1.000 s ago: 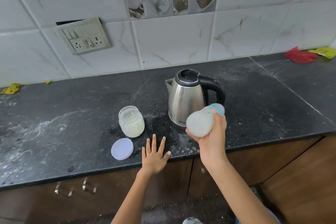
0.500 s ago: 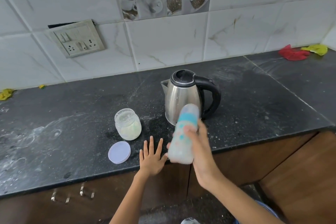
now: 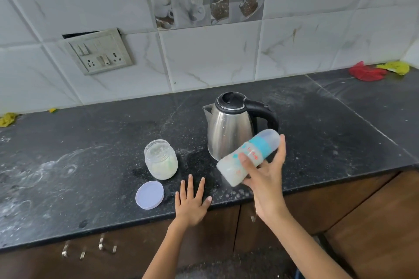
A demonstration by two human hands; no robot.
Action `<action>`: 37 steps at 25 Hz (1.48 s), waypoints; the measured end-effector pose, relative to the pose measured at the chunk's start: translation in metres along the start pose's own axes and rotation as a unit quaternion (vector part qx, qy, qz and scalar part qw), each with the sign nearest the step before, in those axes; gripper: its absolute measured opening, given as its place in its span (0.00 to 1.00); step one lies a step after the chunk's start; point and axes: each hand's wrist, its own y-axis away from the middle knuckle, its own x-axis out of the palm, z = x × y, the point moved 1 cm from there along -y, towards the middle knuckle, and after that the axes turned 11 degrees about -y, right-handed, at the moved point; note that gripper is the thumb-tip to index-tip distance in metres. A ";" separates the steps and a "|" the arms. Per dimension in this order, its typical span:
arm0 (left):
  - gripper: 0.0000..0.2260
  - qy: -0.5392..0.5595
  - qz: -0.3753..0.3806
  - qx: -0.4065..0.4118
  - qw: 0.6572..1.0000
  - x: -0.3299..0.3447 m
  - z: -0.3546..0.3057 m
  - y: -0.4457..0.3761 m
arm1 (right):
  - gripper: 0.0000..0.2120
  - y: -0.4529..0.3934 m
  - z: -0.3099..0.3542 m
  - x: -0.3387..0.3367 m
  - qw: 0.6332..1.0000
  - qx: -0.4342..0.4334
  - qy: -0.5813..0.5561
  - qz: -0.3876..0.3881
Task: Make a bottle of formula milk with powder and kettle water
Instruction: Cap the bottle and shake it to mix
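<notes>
Tilted baby bottle (image 3: 247, 161) in right hand (image 3: 266, 179)

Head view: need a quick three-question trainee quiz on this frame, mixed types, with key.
1. True or false: the bottle stands upright on the counter.
2. The lid lies: A) on the jar; B) flat on the counter near the jar; C) on the kettle.
3. Fill in: the left hand rests flat on the ______.

Key: 1 false, the right hand holds it tilted in the air; 2 B; 3 counter.
</notes>
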 end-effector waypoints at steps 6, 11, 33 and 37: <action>0.31 -0.009 -0.021 0.004 1.000 0.001 0.005 0.000 | 0.43 0.010 -0.006 0.010 0.995 0.059 0.028 0.071; 0.33 0.033 -0.016 0.004 0.999 0.001 0.004 0.003 | 0.43 0.014 -0.012 0.009 0.992 0.090 0.032 0.077; 0.28 -0.001 -0.004 0.008 1.000 -0.002 0.001 0.003 | 0.33 -0.013 0.015 0.007 0.991 0.055 -0.101 -0.070; 0.31 -0.066 -0.029 -0.019 0.997 0.003 0.001 0.004 | 0.37 0.012 0.000 0.013 0.988 0.132 0.022 0.079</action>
